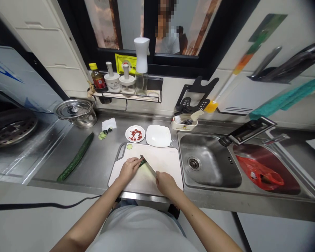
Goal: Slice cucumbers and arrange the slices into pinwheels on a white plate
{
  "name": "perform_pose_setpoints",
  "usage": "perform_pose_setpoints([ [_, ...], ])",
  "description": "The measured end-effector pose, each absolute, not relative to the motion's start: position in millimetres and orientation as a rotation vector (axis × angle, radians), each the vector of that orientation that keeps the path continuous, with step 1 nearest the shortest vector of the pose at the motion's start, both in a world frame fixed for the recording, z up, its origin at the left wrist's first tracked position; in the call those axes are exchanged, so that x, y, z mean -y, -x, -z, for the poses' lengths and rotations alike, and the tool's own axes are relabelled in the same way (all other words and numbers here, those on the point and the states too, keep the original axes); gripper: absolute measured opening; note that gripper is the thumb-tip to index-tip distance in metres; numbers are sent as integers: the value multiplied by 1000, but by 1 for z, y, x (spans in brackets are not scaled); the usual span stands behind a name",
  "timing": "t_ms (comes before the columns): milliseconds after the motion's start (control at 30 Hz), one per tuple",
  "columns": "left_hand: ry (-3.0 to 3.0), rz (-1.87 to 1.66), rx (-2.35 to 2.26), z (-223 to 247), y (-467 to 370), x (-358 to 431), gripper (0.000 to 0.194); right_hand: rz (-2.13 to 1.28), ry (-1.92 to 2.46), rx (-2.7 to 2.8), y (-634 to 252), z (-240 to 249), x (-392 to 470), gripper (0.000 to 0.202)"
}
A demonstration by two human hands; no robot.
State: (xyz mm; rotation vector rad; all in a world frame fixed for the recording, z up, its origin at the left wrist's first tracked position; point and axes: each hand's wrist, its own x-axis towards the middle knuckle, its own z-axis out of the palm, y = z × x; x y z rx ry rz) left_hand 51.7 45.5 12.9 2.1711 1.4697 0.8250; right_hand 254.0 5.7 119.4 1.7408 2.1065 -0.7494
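Observation:
My right hand (165,182) is closed round the handle of a knife (149,165), whose blade slants up and left over the white cutting board (162,157). My left hand (130,168) presses a short piece of dark green cucumber (142,162) on the board, close beside the blade. One round cucumber slice (129,146) lies at the board's upper left. Behind the board stand a small plate with red chopped bits (135,134) and a white square plate (158,135). A whole cucumber (76,158) lies on the counter at the left.
Cucumber scraps (102,134) and a white tissue (109,123) lie near a lidded steel pot (77,112). At the right is a double sink (209,159) with a red bag (260,173) in one basin. A bottle rack (128,95) hangs behind.

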Motion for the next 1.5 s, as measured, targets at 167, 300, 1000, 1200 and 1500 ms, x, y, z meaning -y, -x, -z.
perform_pose_setpoints([
  [167,-2191,-843,-1454,-7,-50,-48,27,729,-1732,-2117,-252,-116,-11,33],
  [300,-2200,-863,-1446,-2,-50,-49,27,717,-1726,-2153,-250,-107,-15,34],
  [1000,-2209,-839,-1457,1,-49,-51,28,677,-1713,-2184,-244,-102,-16,35],
  [1200,-2197,-831,-1465,0,-49,-51,28,691,-1711,-2149,-247,-101,-13,34],
  [1500,-2183,-839,-1465,-1,-49,-51,28,682,-1718,-2169,-244,-96,-16,34],
])
